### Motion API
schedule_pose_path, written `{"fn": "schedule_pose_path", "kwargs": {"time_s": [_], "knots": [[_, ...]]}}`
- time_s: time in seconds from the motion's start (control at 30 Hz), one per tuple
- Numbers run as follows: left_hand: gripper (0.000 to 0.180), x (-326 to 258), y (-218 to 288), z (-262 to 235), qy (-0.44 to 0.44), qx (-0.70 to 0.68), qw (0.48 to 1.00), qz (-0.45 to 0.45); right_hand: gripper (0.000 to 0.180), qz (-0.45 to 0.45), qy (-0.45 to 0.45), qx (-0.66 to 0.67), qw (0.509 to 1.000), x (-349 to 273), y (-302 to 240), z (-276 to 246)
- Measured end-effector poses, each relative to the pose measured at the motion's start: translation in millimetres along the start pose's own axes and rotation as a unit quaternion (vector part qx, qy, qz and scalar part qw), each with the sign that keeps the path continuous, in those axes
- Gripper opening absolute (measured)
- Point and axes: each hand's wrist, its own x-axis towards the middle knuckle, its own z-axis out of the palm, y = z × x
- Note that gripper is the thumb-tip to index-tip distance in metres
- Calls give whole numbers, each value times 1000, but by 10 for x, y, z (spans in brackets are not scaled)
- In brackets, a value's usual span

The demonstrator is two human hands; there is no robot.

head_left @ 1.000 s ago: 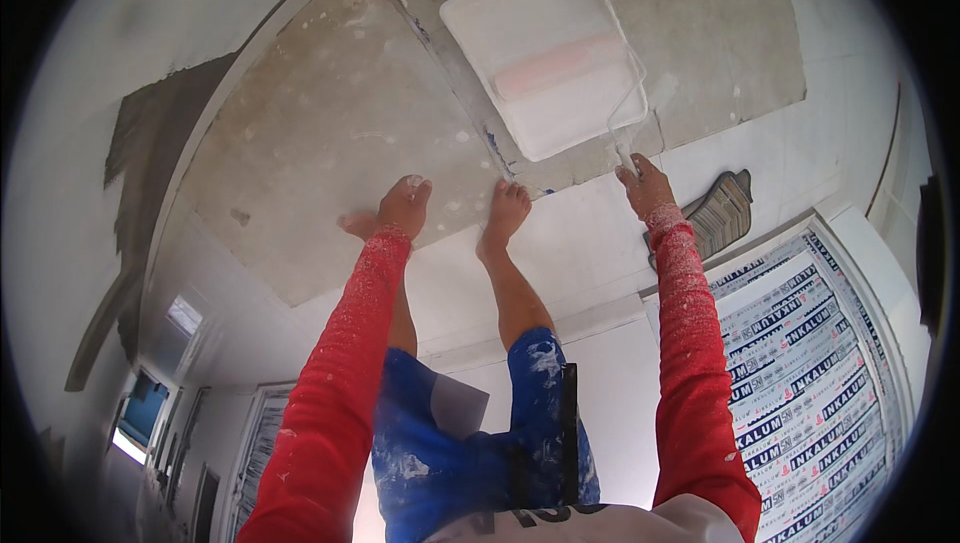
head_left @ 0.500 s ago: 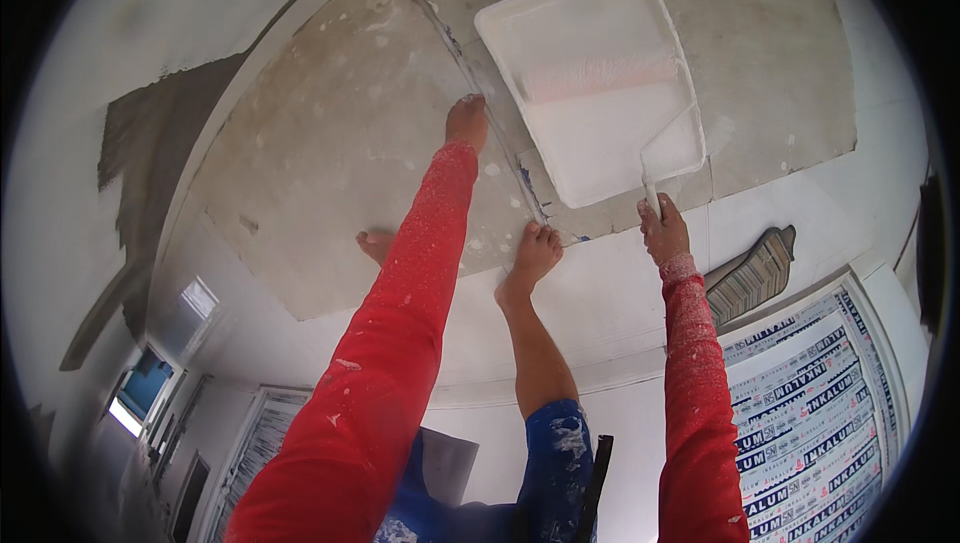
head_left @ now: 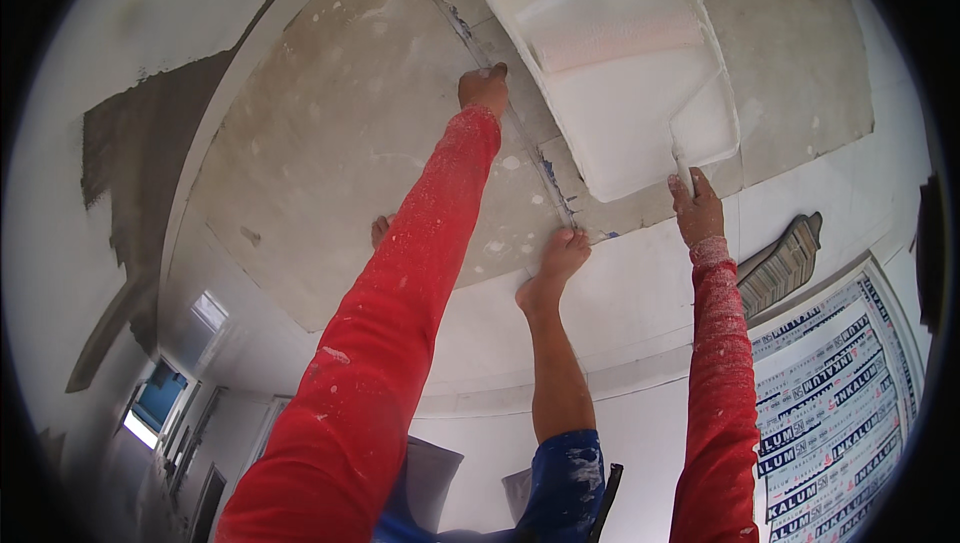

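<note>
My right hand point(head_left: 699, 211) grips the white handle of a paint roller point(head_left: 615, 46), its fingers wrapped round the handle. The roller's pale pinkish sleeve lies across a white paint tray point(head_left: 567, 138), which has white paint in it. My left hand point(head_left: 484, 90) is ahead of me, left of the tray, over a seam in the grey-brown floor covering point(head_left: 350, 133). Its fingers are curled in, and whatever they may hold is hidden. Both my red sleeves are spotted with white paint.
My bare foot point(head_left: 560, 258) stands at the covering's near edge, close to the tray. A striped flat item point(head_left: 783, 265) lies to the right, near a panel wrapped in printed film point(head_left: 835, 403). A wall with a dark grey patch point(head_left: 150, 133) rises at the left.
In the picture, the tray, roller and my right hand sit farther right and slightly higher. My left hand has shifted up and right along the seam. The view itself has also moved.
</note>
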Motion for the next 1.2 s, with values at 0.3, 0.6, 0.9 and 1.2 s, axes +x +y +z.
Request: {"fn": "schedule_pose_path", "kwargs": {"time_s": [0.3,0.6,0.9,1.2], "knots": [[28,86,117,-240,-63,-24,997,33,59,40,8,13,999,-80,-262,16],[24,87,-194,-494,-56,24,996,65,49,35,7,18,999,-355,-331,122],[27,47,-502,-926,-41,27,997,63,48,36,27,-26,999,-796,-562,431],[27,-274,-684,-1778,-36,83,996,16,43,10,48,-64,997,-1469,-954,981]]}}
